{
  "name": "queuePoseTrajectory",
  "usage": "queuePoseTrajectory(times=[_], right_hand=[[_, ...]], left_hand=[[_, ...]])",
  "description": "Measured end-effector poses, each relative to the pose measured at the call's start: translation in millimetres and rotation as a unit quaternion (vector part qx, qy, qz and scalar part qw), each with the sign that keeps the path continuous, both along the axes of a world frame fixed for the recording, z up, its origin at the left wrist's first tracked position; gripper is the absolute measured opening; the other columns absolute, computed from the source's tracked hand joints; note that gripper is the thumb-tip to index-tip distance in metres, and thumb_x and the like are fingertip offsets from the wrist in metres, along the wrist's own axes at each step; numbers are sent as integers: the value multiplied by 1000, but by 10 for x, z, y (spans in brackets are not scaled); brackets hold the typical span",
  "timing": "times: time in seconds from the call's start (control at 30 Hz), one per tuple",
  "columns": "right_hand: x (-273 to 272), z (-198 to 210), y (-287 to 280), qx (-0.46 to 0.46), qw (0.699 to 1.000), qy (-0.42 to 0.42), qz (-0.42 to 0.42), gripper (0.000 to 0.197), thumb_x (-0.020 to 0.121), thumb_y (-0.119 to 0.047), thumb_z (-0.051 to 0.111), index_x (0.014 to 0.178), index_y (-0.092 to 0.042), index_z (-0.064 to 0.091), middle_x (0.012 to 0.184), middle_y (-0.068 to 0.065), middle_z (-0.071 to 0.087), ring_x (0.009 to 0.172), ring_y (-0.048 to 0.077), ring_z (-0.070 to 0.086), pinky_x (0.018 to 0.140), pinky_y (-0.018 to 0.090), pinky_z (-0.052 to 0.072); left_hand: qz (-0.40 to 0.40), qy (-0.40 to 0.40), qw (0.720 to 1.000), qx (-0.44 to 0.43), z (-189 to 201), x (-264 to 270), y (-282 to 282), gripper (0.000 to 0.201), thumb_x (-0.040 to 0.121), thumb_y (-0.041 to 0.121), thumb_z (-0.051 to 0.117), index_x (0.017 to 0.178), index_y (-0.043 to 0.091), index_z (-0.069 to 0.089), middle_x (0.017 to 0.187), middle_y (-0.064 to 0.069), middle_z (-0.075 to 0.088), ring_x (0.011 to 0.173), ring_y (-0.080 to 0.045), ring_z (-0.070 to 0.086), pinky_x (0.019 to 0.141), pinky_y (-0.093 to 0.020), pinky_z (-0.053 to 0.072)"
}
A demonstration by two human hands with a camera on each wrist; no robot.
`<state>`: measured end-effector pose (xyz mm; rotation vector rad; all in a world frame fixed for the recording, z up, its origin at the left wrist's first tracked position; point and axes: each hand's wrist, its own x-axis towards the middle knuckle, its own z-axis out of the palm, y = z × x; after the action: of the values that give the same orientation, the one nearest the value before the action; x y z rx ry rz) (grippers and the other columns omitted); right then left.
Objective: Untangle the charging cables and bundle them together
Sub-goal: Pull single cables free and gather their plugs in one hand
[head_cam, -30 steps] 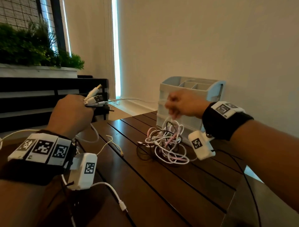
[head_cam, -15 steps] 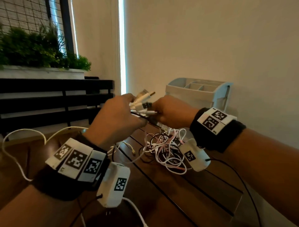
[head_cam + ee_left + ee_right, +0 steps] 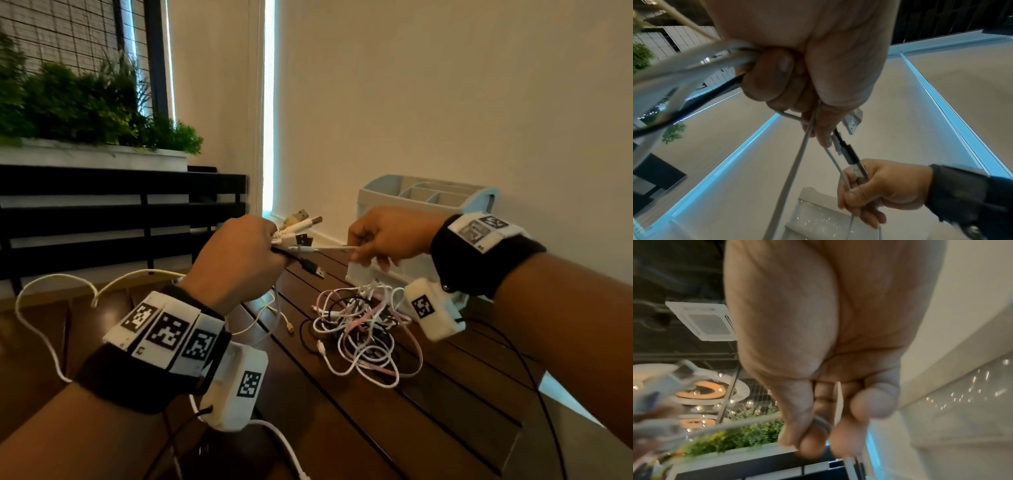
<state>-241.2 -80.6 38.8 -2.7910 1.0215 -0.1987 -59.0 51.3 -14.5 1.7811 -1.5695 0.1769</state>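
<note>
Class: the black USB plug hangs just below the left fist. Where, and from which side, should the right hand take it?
Probably by the black USB plug housing, behind its metal tip, coming from the right. It juts free from the left hand toward the right hand, which now pinches a white cable. The housing is stiffer than the cord.

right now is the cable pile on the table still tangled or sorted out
Still tangled: the cable pile lies as knotted white, pink and black loops on the table. Only a few plug ends are gathered in the left hand.
</note>
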Motion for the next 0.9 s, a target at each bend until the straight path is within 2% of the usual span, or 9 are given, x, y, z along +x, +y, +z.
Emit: queuePoseTrajectory(times=[0.17, 0.27, 0.37, 0.43, 0.5, 0.6, 0.77, 0.83, 0.9], right_hand=[[160, 145, -54, -299, 928, -222, -3, 17, 93, -28, 58, 90, -12, 60, 73, -2, 58, 68, 19, 51, 65, 32, 40], [106, -57, -78, -116, 993, -5, -24, 14, 95, -22, 55, 92, -9, 61, 75, -3, 62, 64, 14, 55, 62, 31, 44], [-143, -267, -226, 56, 990, 90, -89, 10, 92, -12, 57, 86, -14, 65, 83, 5, 71, 64, 18, 65, 59, 29, 54], [-253, -206, -358, 7, 987, -112, -117, 17, 92, -6, 54, 78, -13, 59, 79, 7, 67, 60, 21, 63, 55, 32, 52], [-291, -28, -414, -128, 920, -352, -119, 12, 89, -7, 55, 77, -10, 57, 77, 8, 65, 63, 25, 64, 60, 38, 56], [-262, 191, -296, -190, 848, -490, -65, 9, 89, -16, 59, 84, -9, 58, 78, 9, 66, 66, 27, 67, 64, 42, 58], [-311, 32, -130, -7, 996, -19, -91, 12, 92, -15, 61, 82, -10, 64, 78, 1, 71, 66, 15, 70, 72, 35, 58], [-363, 11, -199, -28, 988, -114, -97, 15, 92, -13, 61, 77, -13, 62, 77, 3, 70, 67, 18, 69, 71, 35, 57], [-393, 90, -254, -139, 912, -372, -103, 14, 89, -16, 63, 75, -16, 62, 73, 5, 68, 67, 21, 69, 71, 36, 58]], left_hand=[[20, 8, 998, -61, 94, 3, 55, 18, 89, 30, 63, 76, 19, 58, 66, 1, 55, 59, -12, 50, 47, -26, 30], [35, 35, 995, -82, 158, 136, 99, 21, 89, 27, 64, 71, 21, 54, 64, 0, 55, 60, -16, 52, 48, -27, 33], [51, 51, 994, -86, 198, 321, 133, 19, 89, 27, 65, 77, 13, 63, 68, -4, 59, 65, -23, 58, 55, -33, 47], [50, 60, 993, -86, 194, 337, 138, 22, 88, 31, 67, 78, 11, 64, 66, -4, 59, 62, -20, 56, 50, -30, 40], [33, 69, 994, -83, 172, 279, 119, 26, 87, 35, 68, 75, 13, 63, 64, -2, 58, 58, -16, 54, 48, -26, 33], [23, 55, 995, -80, 138, 174, 86, 20, 88, 34, 67, 78, 18, 59, 65, 2, 57, 61, -13, 54, 49, -26, 35], [41, 65, 994, -80, 151, 255, 122, 22, 87, 34, 69, 79, 15, 63, 64, 0, 57, 60, -13, 53, 48, -26, 32], [36, 64, 994, -77, 162, 260, 129, 22, 86, 36, 70, 76, 17, 63, 64, 1, 58, 60, -13, 53, 49, -25, 33], [28, 58, 995, -75, 157, 219, 117, 22, 85, 35, 70, 75, 17, 62, 65, 1, 59, 62, -15, 56, 50, -26, 37]])
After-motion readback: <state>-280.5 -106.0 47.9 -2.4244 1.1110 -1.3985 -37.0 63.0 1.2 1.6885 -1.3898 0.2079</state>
